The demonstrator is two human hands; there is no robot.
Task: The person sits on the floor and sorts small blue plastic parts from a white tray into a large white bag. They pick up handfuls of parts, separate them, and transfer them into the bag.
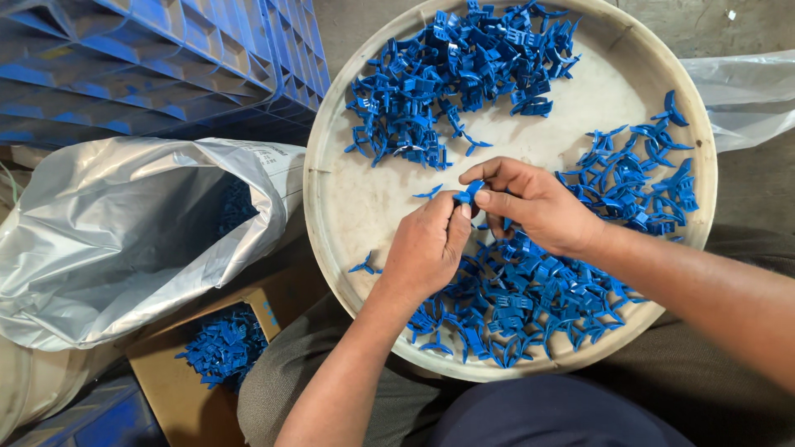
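- Two hands meet over the middle of the round tray (331, 199): left hand (426, 248) and right hand (538, 207) both pinch one small blue plastic piece (468, 195) between thumb and fingertips, held just above the tray floor.
- Fingers of both hands are closed on that piece; remaining fingers curl in, nothing else gripped.
- Three loose heaps of like blue parts lie in the tray: a far heap (464, 66) at the top, a right heap (646, 174) of flatter winged pieces, and a near heap (505, 306) under the wrists.
- A few single pieces lie apart on the bare tray floor, left of the hands.
- Judgement on progress: work looks partway through; plenty of loose parts remain in the tray, which heap is finished I cannot tell.
- Outward, lower left: a cardboard box (166, 389) holds a small pile of blue parts, well short of full.
- Left: an open silvery plastic bag (124, 240), blue parts dimly visible deep inside.
- Upper left: stacked blue crates (166, 58); contents not visible.
- Upper right: a clear plastic sheet (745, 91) beside the tray.
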